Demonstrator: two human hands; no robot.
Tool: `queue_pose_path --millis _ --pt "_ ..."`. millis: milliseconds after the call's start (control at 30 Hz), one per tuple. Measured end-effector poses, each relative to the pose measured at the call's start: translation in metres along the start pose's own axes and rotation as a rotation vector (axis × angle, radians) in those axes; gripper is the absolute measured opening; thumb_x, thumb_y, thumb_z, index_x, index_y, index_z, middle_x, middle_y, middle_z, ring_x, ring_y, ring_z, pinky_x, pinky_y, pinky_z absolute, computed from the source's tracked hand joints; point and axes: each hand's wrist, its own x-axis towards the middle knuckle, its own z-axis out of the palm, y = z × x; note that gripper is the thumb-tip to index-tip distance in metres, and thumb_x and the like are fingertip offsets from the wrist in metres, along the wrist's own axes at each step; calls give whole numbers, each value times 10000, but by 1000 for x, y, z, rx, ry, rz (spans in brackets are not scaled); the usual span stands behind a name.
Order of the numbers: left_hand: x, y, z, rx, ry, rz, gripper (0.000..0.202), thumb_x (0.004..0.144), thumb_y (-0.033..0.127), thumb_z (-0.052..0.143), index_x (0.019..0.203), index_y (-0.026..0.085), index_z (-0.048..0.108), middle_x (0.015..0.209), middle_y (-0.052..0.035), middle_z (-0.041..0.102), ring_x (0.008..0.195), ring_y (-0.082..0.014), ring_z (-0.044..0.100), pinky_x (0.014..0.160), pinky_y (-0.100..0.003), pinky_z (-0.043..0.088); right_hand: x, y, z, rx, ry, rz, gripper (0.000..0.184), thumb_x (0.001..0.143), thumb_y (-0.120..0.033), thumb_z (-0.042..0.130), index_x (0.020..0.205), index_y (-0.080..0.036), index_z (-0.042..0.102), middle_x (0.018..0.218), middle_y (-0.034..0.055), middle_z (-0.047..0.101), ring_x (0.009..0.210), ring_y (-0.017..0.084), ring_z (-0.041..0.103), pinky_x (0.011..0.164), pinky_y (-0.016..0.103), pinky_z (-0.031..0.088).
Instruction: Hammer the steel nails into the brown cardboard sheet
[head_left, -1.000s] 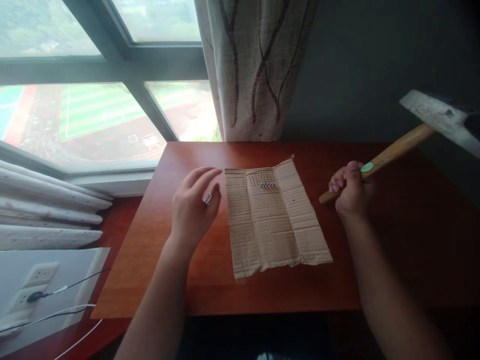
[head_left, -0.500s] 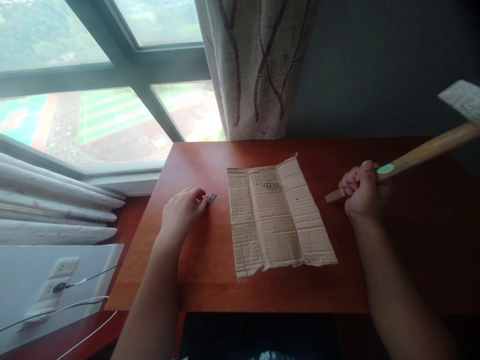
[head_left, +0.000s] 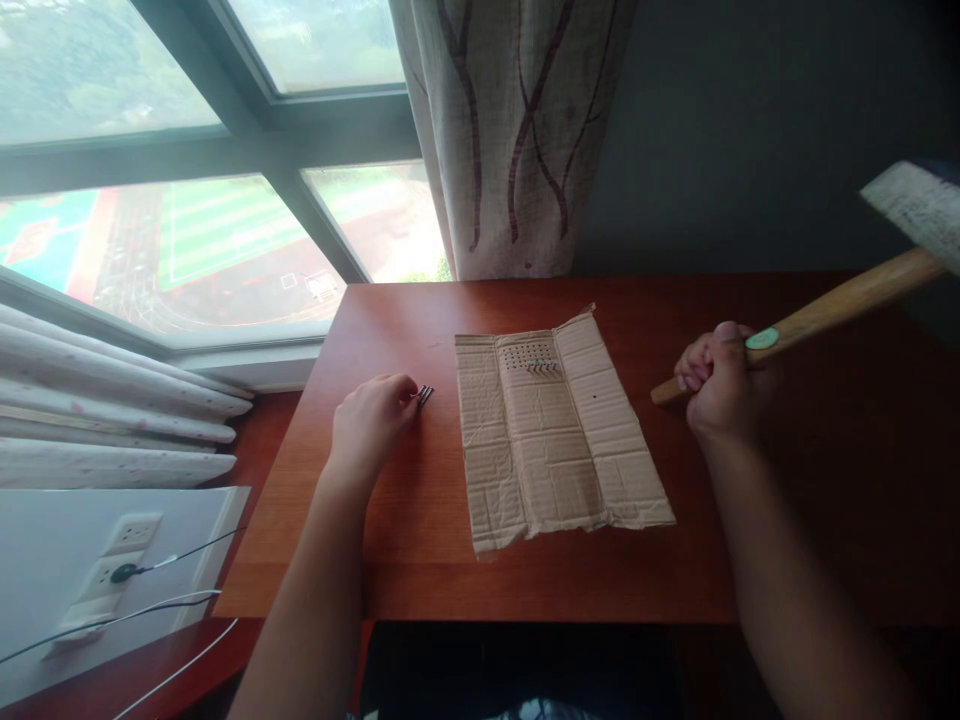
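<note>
A few slim nails (head_left: pixel 426 395) jut from the fingertips of the left hand (head_left: pixel 373 420), whose narrow grip pinches them just left of the cardboard (head_left: pixel 555 450); whether they touch the tabletop (head_left: pixel 420 592) I cannot tell. The creased cardboard lies flat, with small dark holes and a short row of nails standing near its far edge. To its right, the right hand (head_left: pixel 720 385) has its grip wrapped around the wooden handle of a hammer (head_left: pixel 847 298), the head raised. Beyond hangs a curtain (head_left: pixel 517 150) beside a window (head_left: pixel 217 240).
</note>
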Motion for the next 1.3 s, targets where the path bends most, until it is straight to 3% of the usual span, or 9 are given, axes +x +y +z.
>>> queue_pose_path --millis 233,400,467,567,667,733,833,967,1300 --pt "0 6 -2 69 -15 -21 268 937 403 491 934 255 715 1033 -82 754 873 -278 695 595 -312 397 1 1 -3 -109 -6 -2 485 894 -641 486 611 -299 291 495 -25 284 428 167 288 445 366 284" --pt "-1 6 -3 38 48 -28 261 925 397 524 933 225 720 1015 -105 739 842 -289 696 634 -337 450 1 0 -4 -33 -34 10 498 883 -603 553 586 -292 300 493 -26 282 429 156 282 442 354 260" --pt "-1 4 -4 -105 136 4 198 889 346 577 924 213 719 948 -86 740 814 -259 694 662 -336 471 1 0 -3 -7 -35 13 509 879 -592 575 578 -286 302 497 -28 281 430 149 281 434 346 256" --pt "-4 9 -10 -545 254 53 148 845 327 651 895 199 705 826 -42 728 696 -184 670 643 -300 498 2 0 -2 8 -26 16 535 871 -610 588 569 -273 303 498 -33 285 427 134 290 419 328 259" --pt "-8 29 -23 -957 282 132 213 800 379 739 867 182 697 796 -39 718 653 -150 645 572 -260 501 2 0 -2 54 -27 12 554 852 -610 632 560 -257 321 492 -45 287 418 111 291 403 302 246" --pt "-7 49 -33 -1058 288 211 212 786 362 767 857 173 703 808 -45 720 654 -139 634 550 -247 490 2 0 -2 83 -34 2 553 848 -594 657 558 -251 335 485 -50 289 413 102 290 396 289 242" --pt "-2 80 -43 -1024 276 335 154 809 315 750 866 176 718 781 -31 721 632 -120 614 553 -241 483 2 2 -2 115 -44 -17 543 866 -562 662 554 -243 353 475 -56 298 402 95 300 384 270 239" --pt "10 105 -38 -837 324 410 59 826 251 706 820 194 724 697 8 712 565 -93 570 543 -230 457 5 8 -2 211 -55 -78 532 895 -489 662 547 -225 359 450 -73 308 369 73 291 357 239 222" --pt "11 101 -17 -773 418 374 51 822 250 726 832 200 733 716 8 739 585 -105 604 553 -228 465 8 10 -2 269 -68 -89 512 893 -448 680 549 -221 376 437 -84 321 348 65 290 324 222 222"
